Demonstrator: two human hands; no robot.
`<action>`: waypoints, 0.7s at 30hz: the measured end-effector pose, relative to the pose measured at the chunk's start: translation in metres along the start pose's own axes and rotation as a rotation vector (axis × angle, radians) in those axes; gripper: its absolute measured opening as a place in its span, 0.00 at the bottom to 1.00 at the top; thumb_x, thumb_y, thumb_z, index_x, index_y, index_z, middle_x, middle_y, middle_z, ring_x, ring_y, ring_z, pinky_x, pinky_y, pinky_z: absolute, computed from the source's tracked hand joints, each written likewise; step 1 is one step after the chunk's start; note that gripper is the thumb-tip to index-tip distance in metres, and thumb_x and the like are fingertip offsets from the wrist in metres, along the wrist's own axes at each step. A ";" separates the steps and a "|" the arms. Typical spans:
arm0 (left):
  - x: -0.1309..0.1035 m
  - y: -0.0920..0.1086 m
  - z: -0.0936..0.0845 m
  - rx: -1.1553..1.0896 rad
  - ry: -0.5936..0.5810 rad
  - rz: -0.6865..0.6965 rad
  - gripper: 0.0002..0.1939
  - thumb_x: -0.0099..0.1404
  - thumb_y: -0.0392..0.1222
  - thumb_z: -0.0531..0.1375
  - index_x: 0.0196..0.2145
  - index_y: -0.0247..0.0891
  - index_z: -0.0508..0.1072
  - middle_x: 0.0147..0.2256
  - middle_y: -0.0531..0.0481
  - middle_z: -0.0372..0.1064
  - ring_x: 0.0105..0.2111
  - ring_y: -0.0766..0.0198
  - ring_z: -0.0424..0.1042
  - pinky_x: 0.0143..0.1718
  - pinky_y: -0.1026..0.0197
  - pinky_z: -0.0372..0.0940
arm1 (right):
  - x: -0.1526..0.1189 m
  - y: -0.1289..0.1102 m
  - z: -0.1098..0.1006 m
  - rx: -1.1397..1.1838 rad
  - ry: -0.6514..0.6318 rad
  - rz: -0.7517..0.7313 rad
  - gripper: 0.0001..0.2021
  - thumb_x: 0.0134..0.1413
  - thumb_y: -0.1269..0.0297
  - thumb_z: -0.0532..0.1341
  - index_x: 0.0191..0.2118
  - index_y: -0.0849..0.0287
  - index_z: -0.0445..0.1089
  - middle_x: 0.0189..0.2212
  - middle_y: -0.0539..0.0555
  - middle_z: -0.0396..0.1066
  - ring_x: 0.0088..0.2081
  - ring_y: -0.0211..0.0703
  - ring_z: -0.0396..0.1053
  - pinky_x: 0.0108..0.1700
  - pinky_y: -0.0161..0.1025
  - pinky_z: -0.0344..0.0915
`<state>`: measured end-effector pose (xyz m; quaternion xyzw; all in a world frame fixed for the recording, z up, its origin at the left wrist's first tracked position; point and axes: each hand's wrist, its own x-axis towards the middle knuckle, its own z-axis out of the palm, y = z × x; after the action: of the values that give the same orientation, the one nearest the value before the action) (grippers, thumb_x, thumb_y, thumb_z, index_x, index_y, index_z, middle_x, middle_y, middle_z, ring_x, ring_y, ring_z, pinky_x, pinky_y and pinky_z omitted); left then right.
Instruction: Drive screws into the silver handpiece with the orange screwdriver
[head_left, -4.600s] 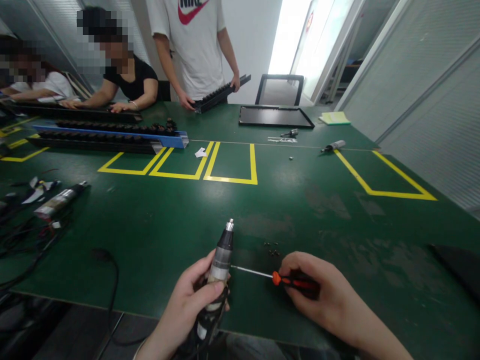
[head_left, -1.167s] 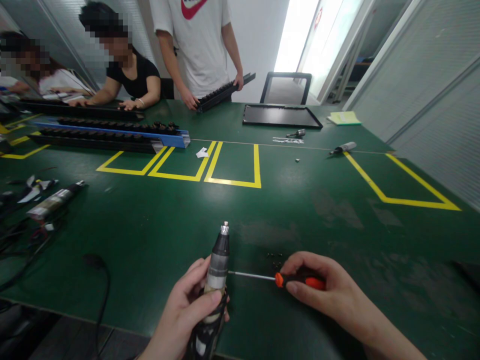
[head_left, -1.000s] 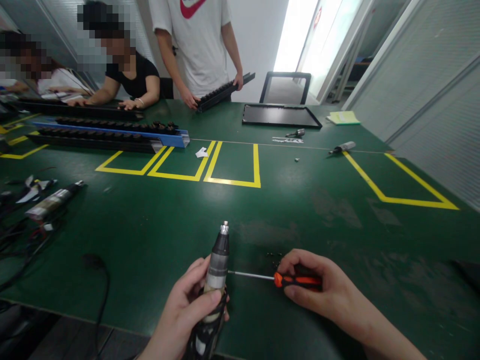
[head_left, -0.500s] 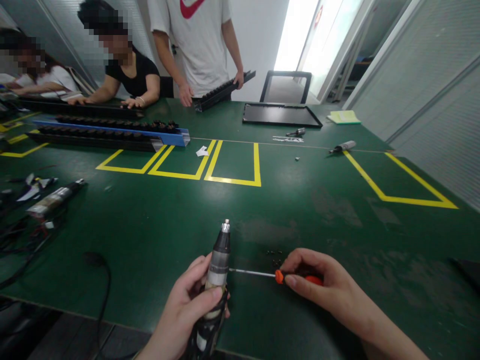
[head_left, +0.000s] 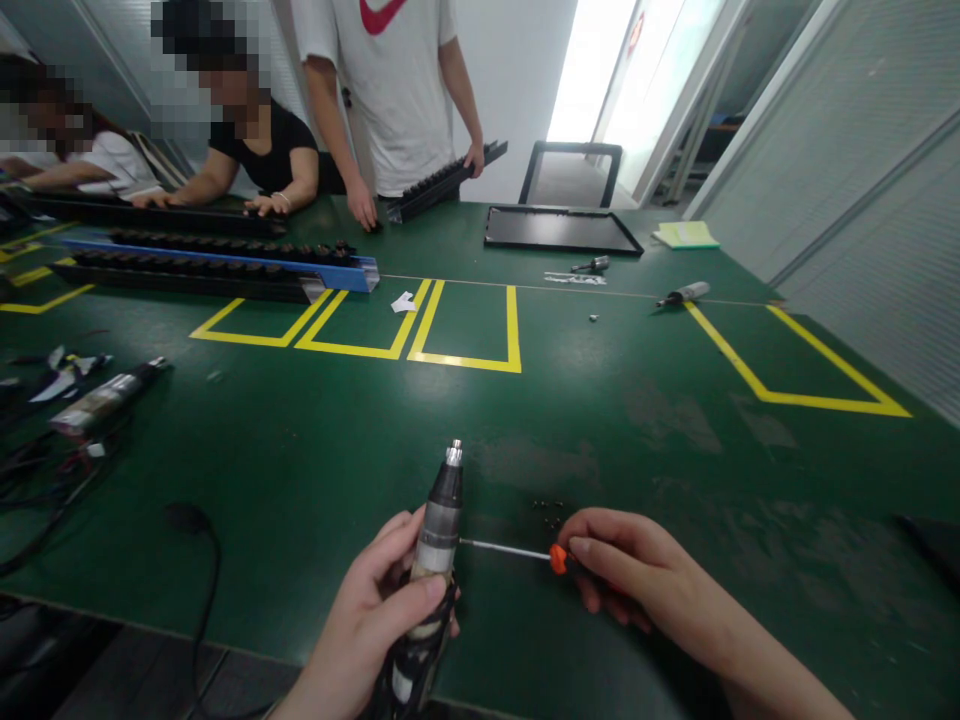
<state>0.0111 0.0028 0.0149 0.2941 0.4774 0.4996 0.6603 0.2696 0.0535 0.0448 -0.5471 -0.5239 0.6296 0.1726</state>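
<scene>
Your left hand (head_left: 375, 605) has fingers around the power driver (head_left: 439, 530), over the near edge of the worktop (head_left: 360, 440). Your right hand (head_left: 637, 570) grips the screwdriver (head_left: 558, 559), tip at the power driver's side.

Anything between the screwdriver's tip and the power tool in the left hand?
Nothing visible: the screwdriver in the right hand points straight at the side of the power tool in the left hand. Small parts lie off its line.
</scene>
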 end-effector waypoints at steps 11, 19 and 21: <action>0.000 -0.006 -0.002 -0.033 0.038 0.003 0.25 0.55 0.43 0.74 0.51 0.38 0.82 0.36 0.49 0.69 0.26 0.62 0.74 0.26 0.61 0.73 | -0.002 -0.002 -0.002 -0.054 0.084 -0.259 0.07 0.47 0.66 0.69 0.34 0.59 0.74 0.31 0.51 0.74 0.33 0.42 0.70 0.37 0.37 0.65; 0.000 -0.002 -0.001 0.010 0.005 0.000 0.25 0.55 0.45 0.74 0.50 0.39 0.82 0.34 0.51 0.67 0.27 0.62 0.73 0.27 0.61 0.73 | -0.003 0.000 0.000 0.016 0.007 -0.119 0.16 0.58 0.54 0.62 0.46 0.60 0.73 0.29 0.51 0.74 0.26 0.38 0.67 0.22 0.30 0.58; 0.000 -0.001 0.000 0.018 -0.001 0.004 0.24 0.55 0.46 0.74 0.50 0.39 0.83 0.33 0.51 0.67 0.27 0.62 0.73 0.26 0.61 0.73 | -0.003 0.001 0.000 0.017 -0.010 -0.054 0.16 0.59 0.54 0.61 0.47 0.60 0.72 0.26 0.50 0.73 0.22 0.35 0.64 0.19 0.29 0.53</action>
<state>0.0116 0.0026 0.0146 0.3012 0.4811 0.4965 0.6567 0.2710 0.0508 0.0457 -0.5278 -0.5341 0.6320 0.1917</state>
